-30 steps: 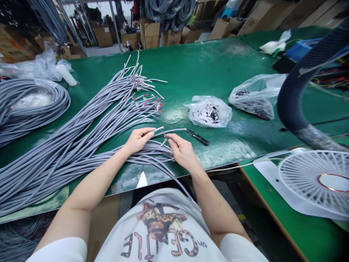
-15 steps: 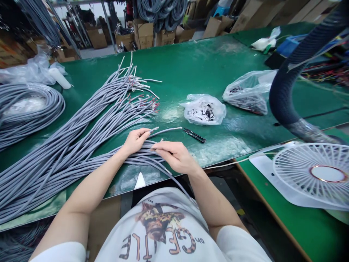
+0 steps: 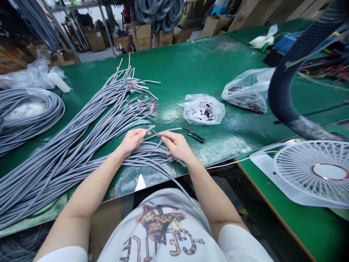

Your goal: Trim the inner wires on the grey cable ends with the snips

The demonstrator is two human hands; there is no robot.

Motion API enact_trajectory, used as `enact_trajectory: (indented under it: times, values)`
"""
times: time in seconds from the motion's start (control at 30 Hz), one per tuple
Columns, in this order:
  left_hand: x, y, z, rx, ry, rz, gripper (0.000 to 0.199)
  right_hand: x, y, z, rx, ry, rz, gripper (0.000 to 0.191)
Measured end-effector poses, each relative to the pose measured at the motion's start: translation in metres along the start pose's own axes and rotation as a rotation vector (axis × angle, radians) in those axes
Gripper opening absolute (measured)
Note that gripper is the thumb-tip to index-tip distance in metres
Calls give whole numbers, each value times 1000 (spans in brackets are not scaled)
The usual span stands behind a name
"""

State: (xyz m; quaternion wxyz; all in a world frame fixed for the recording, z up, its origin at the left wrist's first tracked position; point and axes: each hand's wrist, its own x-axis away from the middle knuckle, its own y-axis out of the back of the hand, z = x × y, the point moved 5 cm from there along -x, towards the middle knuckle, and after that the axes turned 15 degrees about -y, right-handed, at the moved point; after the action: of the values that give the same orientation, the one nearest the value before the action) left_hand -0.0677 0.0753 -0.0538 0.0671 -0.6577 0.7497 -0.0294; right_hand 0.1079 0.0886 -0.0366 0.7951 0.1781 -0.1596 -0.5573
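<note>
Many grey cables (image 3: 81, 123) lie in bundles across the bench, several with stripped ends showing red and white wires. My left hand (image 3: 132, 141) is closed around one grey cable (image 3: 151, 128) near its stripped end. Just right of it, my right hand (image 3: 176, 145) pinches a thin strand (image 3: 155, 132) that runs out from that cable end. Below both hands, more cable ends (image 3: 169, 157) lie loose, partly hidden by the right hand. A pair of black thread snips (image 3: 194, 135) rests on the bench just beyond my right hand.
On the green bench (image 3: 191, 65) stand two clear bags, one with small black and white pieces (image 3: 204, 110), one fuller (image 3: 247, 91). A cable coil (image 3: 29, 112) lies left. A dark flexible hose (image 3: 283, 83) and a white fan (image 3: 313, 171) occupy the right.
My right hand has moved slightly up and away from the lower cables to the left-held cable's end, where a thin strand now stretches between the hands.
</note>
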Motion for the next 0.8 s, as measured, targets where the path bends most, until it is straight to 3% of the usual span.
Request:
enact_trajectory:
  times: [0.33,0.53,0.7,0.8]
  values:
    - [1,-6,1,-98,-48,38,51,-7,-11,6,-113,33,40,28]
    - [-3,0,1,-151,-59,-40,51,19,-14,39,-194,227,231,25]
    - [-3,0,0,-4,31,-62,45,8,0,19,-44,77,22,24]
    - [-2,0,-1,17,41,-61,41,-2,-2,4,33,29,-6,24]
